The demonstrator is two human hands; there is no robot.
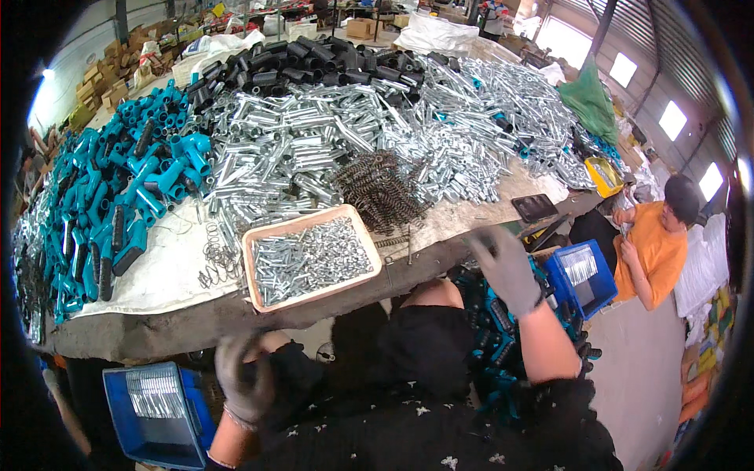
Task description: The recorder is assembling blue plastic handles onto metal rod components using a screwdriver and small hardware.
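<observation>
My left hand (245, 383), in a grey glove, hangs near my lap above a blue bin (149, 439) that holds silvery metal parts. It is blurred, but thumb and fingers look apart and no object shows in them. Over the table's front edge is my right hand (509, 271), also gloved, fingers stretched and nothing visible in it. Between the hands, a shallow pinkish tray (250, 271) of small screws and metal fittings sits at the edge. Dark coil springs (378, 188) are heaped behind it, and a phone-like black tray (535, 208) lies beyond my right hand.
Heaps of teal plastic handles (106, 188), shiny metal tubes (275, 133) and black sleeves (314, 63) cover the table. Teal and black assembled parts (495, 337) fill a spot beneath my right arm, beside another blue bin (609, 286). A person in orange (656, 247) sits at right.
</observation>
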